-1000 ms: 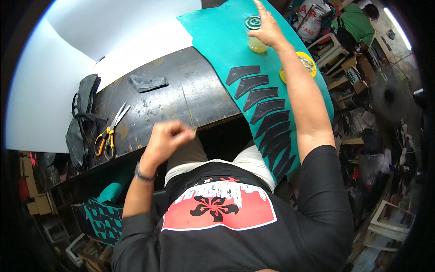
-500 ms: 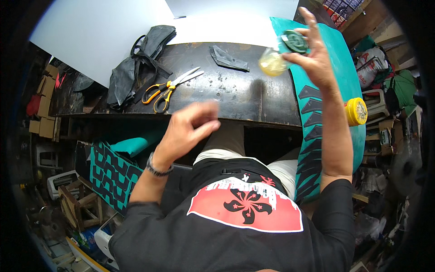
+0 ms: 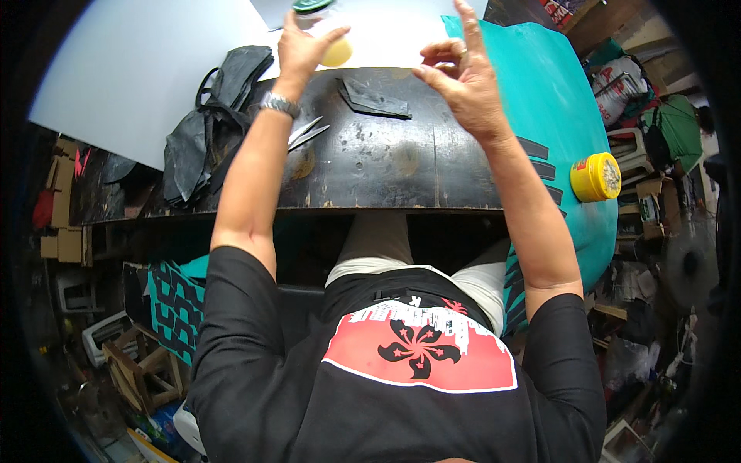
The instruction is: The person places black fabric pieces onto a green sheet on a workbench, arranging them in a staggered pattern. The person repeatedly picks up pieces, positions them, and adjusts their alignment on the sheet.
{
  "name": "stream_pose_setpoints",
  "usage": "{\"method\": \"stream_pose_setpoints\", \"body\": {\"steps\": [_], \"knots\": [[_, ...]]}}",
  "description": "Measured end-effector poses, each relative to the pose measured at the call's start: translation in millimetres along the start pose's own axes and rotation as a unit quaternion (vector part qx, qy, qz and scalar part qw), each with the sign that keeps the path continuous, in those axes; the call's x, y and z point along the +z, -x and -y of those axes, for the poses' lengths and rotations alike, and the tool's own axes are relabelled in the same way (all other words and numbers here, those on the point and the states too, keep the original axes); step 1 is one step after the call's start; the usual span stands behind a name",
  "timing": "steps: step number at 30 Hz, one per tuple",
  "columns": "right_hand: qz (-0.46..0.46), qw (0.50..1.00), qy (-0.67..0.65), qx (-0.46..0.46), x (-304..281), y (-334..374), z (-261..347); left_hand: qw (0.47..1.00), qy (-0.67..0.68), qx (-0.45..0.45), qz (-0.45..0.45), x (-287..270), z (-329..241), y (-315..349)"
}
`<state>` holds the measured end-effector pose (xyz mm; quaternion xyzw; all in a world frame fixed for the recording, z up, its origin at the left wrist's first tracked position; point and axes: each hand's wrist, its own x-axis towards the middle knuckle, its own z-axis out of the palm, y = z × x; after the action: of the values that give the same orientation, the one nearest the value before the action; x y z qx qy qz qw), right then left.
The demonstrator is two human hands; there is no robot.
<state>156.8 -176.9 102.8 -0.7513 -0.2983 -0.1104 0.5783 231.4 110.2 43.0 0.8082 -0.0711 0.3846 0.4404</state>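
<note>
My left hand is closed round a clear jar with a green lid and pale yellow contents, at the far edge of the dark table. To its right my right hand is raised over the table beside the teal sheet. Its index finger points up, the thumb and other fingers are bent but apart, and nothing shows between them. A folded black fabric piece lies between my arms. Scissors lie partly hidden under my left forearm, with only the blades showing clearly.
Black fabric pieces are heaped at the table's left. A teal sheet with black cut shapes drapes over the right side, a yellow tub standing on it. White panels rise behind the dark table.
The jar has passed from my right hand to my left, moving from the right side to the far left-centre. My left arm has reached forward; my right hand has moved slightly left and lower.
</note>
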Motion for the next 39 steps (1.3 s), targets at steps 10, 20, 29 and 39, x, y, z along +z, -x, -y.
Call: {"method": "stream_pose_setpoints", "body": {"steps": [10,20,29,39], "knots": [[0.136,0.969,0.206,-0.027,70.0,-0.3,-68.0,0.991,-0.03,-0.13,-0.028,27.5,86.8,-52.3],[0.161,0.92,0.316,-0.165,82.3,5.4,-82.1,0.981,0.052,-0.133,0.132,-7.9,2.6,49.7],[0.104,0.93,0.321,-0.147,95.6,18.5,-82.1,0.949,0.136,-0.253,0.13,-27.3,-52.3,113.7],[0.135,0.949,0.276,-0.072,83.6,8.7,-80.4,0.939,-0.257,-0.053,0.224,0.3,-79.6,137.3]]}}
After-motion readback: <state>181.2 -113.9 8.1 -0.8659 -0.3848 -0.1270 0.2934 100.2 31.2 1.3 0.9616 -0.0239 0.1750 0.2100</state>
